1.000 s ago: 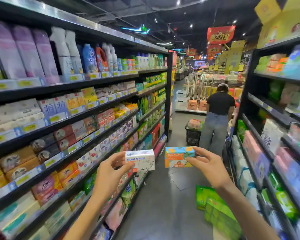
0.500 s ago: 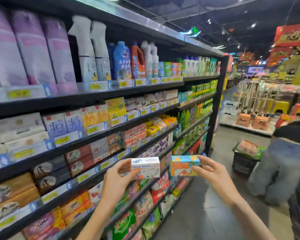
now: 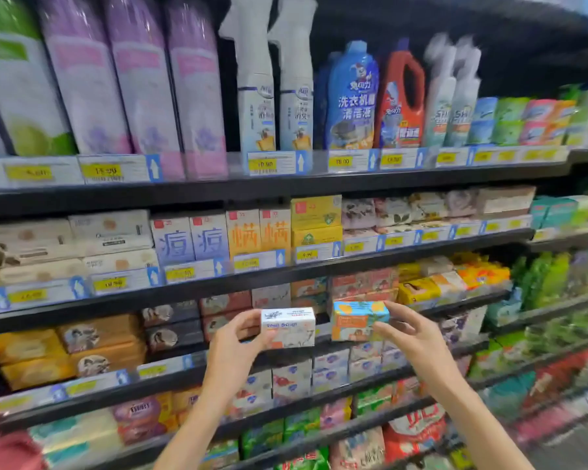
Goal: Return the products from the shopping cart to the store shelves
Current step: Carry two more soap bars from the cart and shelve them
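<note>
My left hand (image 3: 233,349) grips a white soap box (image 3: 288,328) with blue lettering by its left end. My right hand (image 3: 413,337) pinches a teal and orange soap box (image 3: 358,319) by its right end. Both boxes are held side by side, a small gap apart, in front of the third shelf (image 3: 455,305) of the soap section. Behind them stand rows of boxed soaps, among them orange-and-white boxes (image 3: 364,286) right above the teal box. The shopping cart is out of view.
The shelving fills the view: purple refill packs (image 3: 143,93) and detergent bottles (image 3: 352,96) on top, boxed soaps (image 3: 211,237) below, soft packs at the bottom. Price-tag strips (image 3: 275,162) line the shelf edges. A red sleeve (image 3: 4,442) shows at the lower left.
My view has swung left from the aisle to face the shelves head-on. Both hands still hold their soap boxes, now closer to the third shelf. The person and basket are out of frame.
</note>
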The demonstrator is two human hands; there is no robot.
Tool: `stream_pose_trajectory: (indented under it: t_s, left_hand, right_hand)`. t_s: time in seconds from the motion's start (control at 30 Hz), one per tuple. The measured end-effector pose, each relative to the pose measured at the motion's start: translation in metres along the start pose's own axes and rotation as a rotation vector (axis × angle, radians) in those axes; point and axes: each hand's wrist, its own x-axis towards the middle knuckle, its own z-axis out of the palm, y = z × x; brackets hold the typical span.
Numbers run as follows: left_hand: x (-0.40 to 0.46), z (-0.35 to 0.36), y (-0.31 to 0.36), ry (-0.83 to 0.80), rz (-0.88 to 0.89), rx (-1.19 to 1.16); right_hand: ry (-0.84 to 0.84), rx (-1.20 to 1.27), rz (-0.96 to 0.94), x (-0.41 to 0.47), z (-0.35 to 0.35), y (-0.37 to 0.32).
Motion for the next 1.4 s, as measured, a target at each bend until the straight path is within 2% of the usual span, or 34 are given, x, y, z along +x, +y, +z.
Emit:
stream_pose_trajectory:
  t_s: [0.23, 0.53, 0.87, 1.0, 1.4]
  left_hand:
    - [0.025, 0.026, -0.009, 0.160, -0.139, 0.086]
    - [0.059, 0.041, -0.045, 0.248, -0.266, 0.240]
    - [0.062, 0.056, -0.049, 0.289, -0.164, 0.564]
    - [0.064, 0.059, -0.048, 0.262, -0.177, 0.663]
    - [0.070, 0.058, -0.055, 0.235, -0.175, 0.680]
  right_hand:
    - [-0.143, -0.028, 0.006, 0.067, 0.002, 0.026]
    - [-0.157, -0.054, 0.011, 0.103, 0.017, 0.044]
    - [-0.185, -0.079, 0.022, 0.115, 0.047, 0.056]
    - [-0.175, -0.088, 0.023, 0.118, 0.052, 0.061]
    - [-0.127, -0.171, -0.002, 0.116, 0.066, 0.072]
